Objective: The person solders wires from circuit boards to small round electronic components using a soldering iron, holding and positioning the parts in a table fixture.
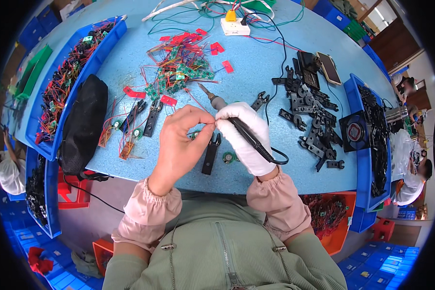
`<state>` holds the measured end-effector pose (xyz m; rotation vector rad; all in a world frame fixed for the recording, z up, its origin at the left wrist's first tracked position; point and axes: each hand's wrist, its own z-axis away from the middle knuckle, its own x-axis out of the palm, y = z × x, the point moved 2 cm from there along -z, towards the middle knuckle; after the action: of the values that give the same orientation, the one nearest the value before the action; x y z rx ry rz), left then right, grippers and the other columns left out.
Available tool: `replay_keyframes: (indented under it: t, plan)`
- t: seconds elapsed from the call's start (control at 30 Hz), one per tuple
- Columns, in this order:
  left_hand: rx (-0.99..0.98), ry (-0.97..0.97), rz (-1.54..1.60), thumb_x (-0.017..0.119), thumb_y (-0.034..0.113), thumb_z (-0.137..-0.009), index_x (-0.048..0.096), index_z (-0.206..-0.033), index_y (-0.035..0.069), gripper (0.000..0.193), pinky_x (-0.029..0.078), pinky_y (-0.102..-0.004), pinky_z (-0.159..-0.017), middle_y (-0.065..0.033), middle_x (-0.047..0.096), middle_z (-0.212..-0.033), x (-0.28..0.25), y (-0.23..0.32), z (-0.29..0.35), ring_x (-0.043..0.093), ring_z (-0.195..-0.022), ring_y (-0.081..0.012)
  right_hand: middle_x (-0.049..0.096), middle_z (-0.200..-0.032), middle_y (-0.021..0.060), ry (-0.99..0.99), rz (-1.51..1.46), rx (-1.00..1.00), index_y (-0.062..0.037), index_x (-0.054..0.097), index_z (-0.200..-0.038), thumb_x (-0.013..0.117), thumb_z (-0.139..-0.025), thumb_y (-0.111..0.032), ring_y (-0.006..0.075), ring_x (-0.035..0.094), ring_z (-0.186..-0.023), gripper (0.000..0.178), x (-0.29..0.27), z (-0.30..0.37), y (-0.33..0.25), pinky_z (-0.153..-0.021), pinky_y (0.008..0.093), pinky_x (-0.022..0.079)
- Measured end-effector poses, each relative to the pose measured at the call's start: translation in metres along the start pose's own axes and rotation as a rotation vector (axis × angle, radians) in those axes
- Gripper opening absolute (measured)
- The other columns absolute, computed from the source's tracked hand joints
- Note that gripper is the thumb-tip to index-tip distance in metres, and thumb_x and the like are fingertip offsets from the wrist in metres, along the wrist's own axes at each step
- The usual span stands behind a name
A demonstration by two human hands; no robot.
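My bare left hand (179, 145) is closed in a pinch, thumb against fingertips, on a thin red wire (195, 100) that runs up toward the circuit-board pile. My right hand (257, 120), in a white glove, is wrapped round a soldering iron (219, 103), its tip pointing up and left. The gloved fingertips meet my left fingertips at the wire; whether they pinch it too is hard to see. Just below the hands lie a black forked plastic part (210, 157) and a small round green-rimmed component (228, 157). A second round piece is partly hidden behind my left fingers.
Green circuit boards with wires and red tags (179, 72) lie ahead. Black plastic parts (314, 116) are heaped right, near a phone (328, 67) and small fan (355, 130). Blue bins (99, 60) flank the table. A black pouch (84, 123) sits left; a power strip (235, 27) stands far.
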<state>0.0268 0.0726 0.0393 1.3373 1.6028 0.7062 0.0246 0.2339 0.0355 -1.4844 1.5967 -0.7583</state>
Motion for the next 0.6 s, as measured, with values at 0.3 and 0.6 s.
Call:
replay_keyframes:
  t: [0.3, 0.6]
  plan:
    - [-0.041, 0.079, 0.078, 0.067, -0.003, -0.083, 0.069, -0.090, 0.002, 0.008, 0.046, -0.0284, -0.076, -0.0046, 0.065, -0.091, 0.010, -0.007, 0.003, 0.057, -0.080, -0.0161, 0.060, -0.094, 0.0053, 0.069, -0.025, 0.136, -0.0042, 0.065, -0.097, 0.064, -0.083, 0.006, 0.0161, 0.054, -0.078, 0.017, 0.005, 0.010, 0.009, -0.072, 0.0274, 0.044]
    - [-0.378, 0.275, 0.433, 0.064, -0.003, -0.085, 0.067, -0.093, 0.001, 0.009, 0.046, -0.0260, -0.070, -0.0055, 0.066, -0.094, 0.011, -0.021, -0.002, 0.056, -0.075, -0.0135, 0.061, -0.100, 0.0089, 0.139, 0.123, 0.022, -0.0044, 0.066, -0.095, 0.065, -0.078, 0.006, 0.0194, 0.055, -0.080, 0.020, 0.022, 0.023, 0.002, -0.070, 0.0285, 0.045]
